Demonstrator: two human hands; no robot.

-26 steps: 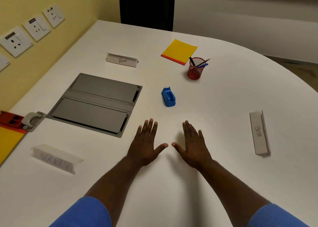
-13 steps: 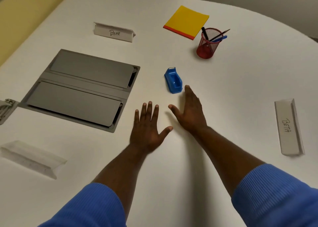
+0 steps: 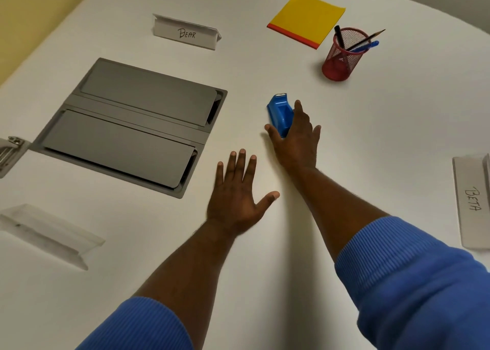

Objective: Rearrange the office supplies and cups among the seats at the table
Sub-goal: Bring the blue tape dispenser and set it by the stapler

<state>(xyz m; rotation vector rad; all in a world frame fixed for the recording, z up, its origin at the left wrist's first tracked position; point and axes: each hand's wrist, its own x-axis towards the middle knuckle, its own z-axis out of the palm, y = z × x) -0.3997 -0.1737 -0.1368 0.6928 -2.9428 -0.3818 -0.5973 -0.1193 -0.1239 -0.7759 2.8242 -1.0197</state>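
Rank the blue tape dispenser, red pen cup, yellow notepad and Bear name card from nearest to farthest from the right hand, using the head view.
1. blue tape dispenser: between the thumb and fingers of the right hand.
2. red pen cup: beyond the hand, slightly right.
3. yellow notepad: farther back, behind the cup.
4. Bear name card: far left.

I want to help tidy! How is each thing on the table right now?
left hand: open, fingers spread.
right hand: over the tape dispenser, thumb and fingers either side; grip unclear.
tape dispenser: upright, partly under the right hand.
red mesh cup: upright, holding pens and a pencil.
yellow notepad: closed, lying flat.
grey hatch: both lids shut.
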